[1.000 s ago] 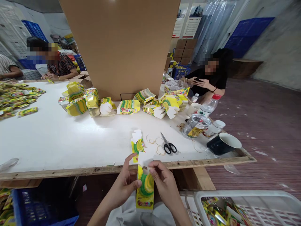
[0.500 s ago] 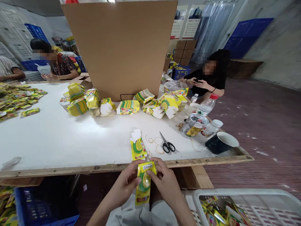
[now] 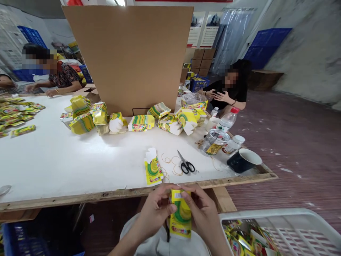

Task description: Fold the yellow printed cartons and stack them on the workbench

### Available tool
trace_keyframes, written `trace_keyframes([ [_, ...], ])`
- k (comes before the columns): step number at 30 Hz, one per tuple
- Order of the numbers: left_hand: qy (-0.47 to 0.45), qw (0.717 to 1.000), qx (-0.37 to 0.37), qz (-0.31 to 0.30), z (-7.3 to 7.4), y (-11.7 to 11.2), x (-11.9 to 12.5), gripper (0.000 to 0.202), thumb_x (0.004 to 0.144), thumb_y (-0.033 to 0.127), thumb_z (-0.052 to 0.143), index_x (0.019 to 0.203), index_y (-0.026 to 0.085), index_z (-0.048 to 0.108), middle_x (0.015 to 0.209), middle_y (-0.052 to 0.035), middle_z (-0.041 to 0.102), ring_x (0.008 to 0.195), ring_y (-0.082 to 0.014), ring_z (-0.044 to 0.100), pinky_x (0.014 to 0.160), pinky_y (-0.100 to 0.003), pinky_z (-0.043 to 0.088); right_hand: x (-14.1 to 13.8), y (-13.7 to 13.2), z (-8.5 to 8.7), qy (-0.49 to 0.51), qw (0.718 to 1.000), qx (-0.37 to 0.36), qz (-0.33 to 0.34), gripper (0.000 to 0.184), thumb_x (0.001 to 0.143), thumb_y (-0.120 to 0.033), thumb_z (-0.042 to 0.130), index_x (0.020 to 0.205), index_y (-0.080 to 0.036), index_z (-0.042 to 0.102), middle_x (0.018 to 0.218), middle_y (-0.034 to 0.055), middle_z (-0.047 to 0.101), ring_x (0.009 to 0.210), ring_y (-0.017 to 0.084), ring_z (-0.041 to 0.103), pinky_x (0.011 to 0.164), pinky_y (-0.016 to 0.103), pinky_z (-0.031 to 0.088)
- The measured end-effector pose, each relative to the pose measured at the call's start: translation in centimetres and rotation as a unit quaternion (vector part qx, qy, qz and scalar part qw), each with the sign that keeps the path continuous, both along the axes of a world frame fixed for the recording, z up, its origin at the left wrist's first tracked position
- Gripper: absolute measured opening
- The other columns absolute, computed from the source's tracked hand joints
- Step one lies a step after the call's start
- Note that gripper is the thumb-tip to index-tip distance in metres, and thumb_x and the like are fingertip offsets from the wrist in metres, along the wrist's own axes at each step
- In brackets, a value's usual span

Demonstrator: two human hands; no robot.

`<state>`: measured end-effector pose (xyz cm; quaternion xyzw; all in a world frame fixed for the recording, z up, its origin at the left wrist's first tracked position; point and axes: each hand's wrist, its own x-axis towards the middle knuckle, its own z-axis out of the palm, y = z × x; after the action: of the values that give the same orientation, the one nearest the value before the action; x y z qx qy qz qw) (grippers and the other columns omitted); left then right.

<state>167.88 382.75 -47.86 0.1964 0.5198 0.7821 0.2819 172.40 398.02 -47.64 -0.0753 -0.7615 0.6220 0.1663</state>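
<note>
Over my lap, a yellow and green printed carton (image 3: 181, 217) is held upright between both hands. My left hand (image 3: 160, 206) grips its left edge, thumb on the front face. My right hand (image 3: 199, 206) closes on the upper right, with its thumb near the barcode at the top; fingers of both hands meet at the top end. Just beyond them on the white table (image 3: 80, 160) lies a flat, unfolded carton (image 3: 153, 169) with white flaps. Rubber bands (image 3: 177, 167) and black-handled scissors (image 3: 186, 164) rest to its right.
Bundled flat cartons (image 3: 141, 122) line the table before a tall cardboard sheet (image 3: 128, 57). A dark mug (image 3: 243, 161), a clear jar (image 3: 214, 142) and bottles stand at right. A white basket (image 3: 279, 213) with cartons sits lower right. People sit at left and far right.
My hands and the carton have shifted right in view, and my fingers have moved over its top end. The view has turned slightly. At left, a co-worker's hands have spread apart.
</note>
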Motion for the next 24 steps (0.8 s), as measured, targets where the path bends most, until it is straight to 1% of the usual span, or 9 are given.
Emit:
trace_keyframes([
  [3,0.029,0.999,-0.021,-0.028,0.0,1.6,0.4,0.04,0.083,0.035,0.068,0.121,0.023,0.064,0.115,-0.0118,0.071,0.103,-0.026,0.067,0.09,-0.036,0.052,2.7,4.4,1.0,-0.041,0.993,0.112,-0.018,0.024,0.081,-0.047,0.064,0.087,-0.025,0.073,0.094,0.0087,0.075,0.084,0.026,0.069,0.073,0.033,0.055],
  [5,0.049,0.995,-0.076,-0.045,-0.3,1.3,-0.3,0.042,0.085,0.036,0.065,0.126,0.023,0.062,0.114,-0.0127,0.072,0.104,-0.0263,0.067,0.091,-0.038,0.052,5.4,8.4,1.2,-0.111,0.964,0.238,-0.04,0.027,0.074,-0.054,0.067,0.08,-0.028,0.075,0.088,0.0087,0.075,0.078,0.029,0.069,0.066,0.037,0.054],
  [7,0.093,0.985,-0.145,0.001,-1.0,0.0,-2.0,0.036,0.087,0.036,0.062,0.12,0.022,0.066,0.112,-0.0126,0.073,0.106,-0.0272,0.067,0.094,-0.04,0.051,7.6,11.8,1.0,-0.147,0.925,0.336,-0.101,0.033,0.064,-0.06,0.071,0.075,-0.03,0.075,0.08,0.0103,0.075,0.075,0.033,0.069,0.066,0.043,0.052],
  [9,0.165,0.954,-0.232,0.098,-2.1,-1.8,-4.0,0.028,0.088,0.034,0.058,0.11,0.023,0.071,0.116,-0.0112,0.072,0.111,-0.0284,0.064,0.1,-0.043,0.047,7.9,12.9,0.6,-0.149,0.905,0.368,-0.152,0.041,0.061,-0.061,0.072,0.086,-0.029,0.076,0.089,0.0125,0.076,0.081,0.036,0.068,0.071,0.046,0.051],
  [12,0.231,0.899,-0.332,0.166,-4.0,-3.8,-6.4,0.027,0.087,0.029,0.057,0.108,0.022,0.072,0.115,-0.0123,0.072,0.109,-0.0315,0.063,0.099,-0.048,0.045,3.8,9.2,-0.6,-0.131,0.934,0.31,-0.121,0.035,0.074,-0.056,0.064,0.094,-0.028,0.072,0.095,0.0107,0.075,0.086,0.032,0.067,0.075,0.045,0.05],
  [15,0.245,0.889,-0.35,0.163,-5.4,-4.5,-7.2,0.025,0.084,0.023,0.057,0.103,0.021,0.073,0.109,-0.0132,0.073,0.104,-0.0322,0.063,0.094,-0.048,0.046,-3.3,2.3,-2.4,-0.111,0.96,0.244,-0.083,0.021,0.079,-0.044,0.059,0.083,-0.026,0.069,0.087,0.0089,0.073,0.086,0.031,0.065,0.08,0.044,0.047],
  [18,0.256,0.887,-0.351,0.157,-6.0,-4.5,-7.1,0.024,0.083,0.02,0.055,0.099,0.021,0.073,0.104,-0.0113,0.073,0.1,-0.0303,0.064,0.09,-0.045,0.048,-9.0,-3.0,-4.3,-0.11,0.963,0.231,-0.087,0.01,0.075,-0.033,0.062,0.075,-0.024,0.065,0.082,0.0108,0.069,0.084,0.032,0.063,0.076,0.041,0.045],
  [21,0.254,0.894,-0.338,0.151,-6.0,-4.5,-6.9,0.022,0.083,0.021,0.055,0.095,0.023,0.073,0.1,-0.0092,0.074,0.097,-0.0284,0.065,0.089,-0.042,0.048,-11.3,-4.9,-5.5,-0.111,0.966,0.212,-0.096,0.009,0.067,-0.024,0.067,0.068,-0.024,0.058,0.079,0.0117,0.066,0.084,0.032,0.062,0.074,0.04,0.044],
  [24,0.235,0.907,-0.313,0.154,-6.0,-4.6,-7.0,0.019,0.083,0.022,0.057,0.093,0.024,0.073,0.098,-0.0085,0.074,0.093,-0.0275,0.065,0.087,-0.04,0.048,-11.3,-4.9,-5.7,-0.101,0.974,0.176,-0.097,0.012,0.066,-0.02,0.065,0.069,-0.025,0.054,0.076,0.009,0.066,0.083,0.031,0.061,0.075,0.039,0.043],
])
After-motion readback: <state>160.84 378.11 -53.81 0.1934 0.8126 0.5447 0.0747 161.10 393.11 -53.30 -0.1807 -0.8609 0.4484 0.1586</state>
